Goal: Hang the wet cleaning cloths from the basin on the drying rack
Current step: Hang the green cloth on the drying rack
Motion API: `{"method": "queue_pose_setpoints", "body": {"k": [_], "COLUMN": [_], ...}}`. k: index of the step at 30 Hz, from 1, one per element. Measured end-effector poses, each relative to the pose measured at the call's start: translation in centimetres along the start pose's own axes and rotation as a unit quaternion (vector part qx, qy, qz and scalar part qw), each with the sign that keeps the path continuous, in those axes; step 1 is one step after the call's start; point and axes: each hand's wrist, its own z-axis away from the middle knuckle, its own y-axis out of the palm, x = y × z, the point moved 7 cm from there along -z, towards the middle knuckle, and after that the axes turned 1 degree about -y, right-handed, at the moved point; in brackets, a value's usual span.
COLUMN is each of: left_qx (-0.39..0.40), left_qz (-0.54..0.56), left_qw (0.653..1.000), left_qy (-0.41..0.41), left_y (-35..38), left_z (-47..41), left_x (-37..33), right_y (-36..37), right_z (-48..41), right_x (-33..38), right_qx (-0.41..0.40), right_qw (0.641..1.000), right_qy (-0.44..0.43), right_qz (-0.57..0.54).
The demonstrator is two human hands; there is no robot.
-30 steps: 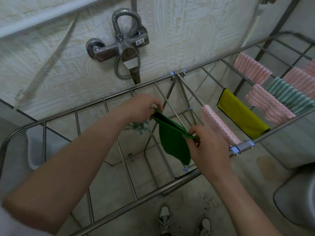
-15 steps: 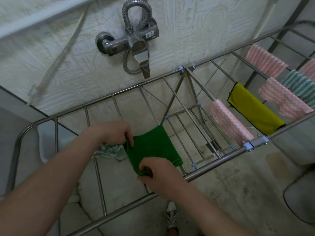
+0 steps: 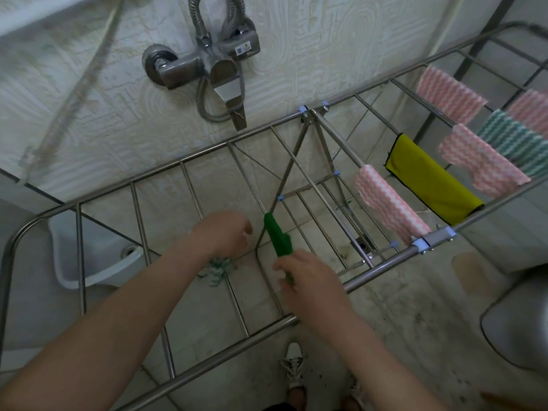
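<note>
A green cloth [image 3: 278,240] hangs folded over a thin rod of the steel drying rack [image 3: 100,192]. My right hand [image 3: 307,281] pinches the near end of the green cloth. My left hand [image 3: 225,232] is just left of that rod and holds a crumpled green-and-white patterned cloth [image 3: 218,269] that dangles below it. A white basin [image 3: 98,262] stands on the floor under the rack's left end; its inside is mostly hidden.
On the rack's right half hang a pink wavy cloth [image 3: 391,204], a yellow cloth [image 3: 430,180], another pink cloth [image 3: 482,158], a teal striped cloth [image 3: 516,140] and more pink ones. A metal tap [image 3: 207,66] juts from the tiled wall. My shoes [image 3: 293,366] are below.
The green cloth was held spread between both hands; now it lies folded over the rod. My left hand has let go of it and moved left. The right hand still holds its near end.
</note>
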Motion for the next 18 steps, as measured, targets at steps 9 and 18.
{"method": "queue_pose_setpoints", "body": {"k": [9,18], "left_qx": [-0.053,-0.088], "left_qz": [0.316,0.357], "left_qw": [0.946,0.929], "left_qy": [-0.052,-0.039], "left_y": [0.7,-0.3], "left_z": [-0.6,-0.6], "left_x": [-0.9,-0.7], "right_y": [-0.9,-0.8], "right_z": [0.4,0.7], "right_x": [-4.4,-2.7], "right_qx": [0.064,0.026], "right_qw": [0.998,0.988], "right_qy": [0.001,-0.078], "right_qz": [0.019,0.134]}}
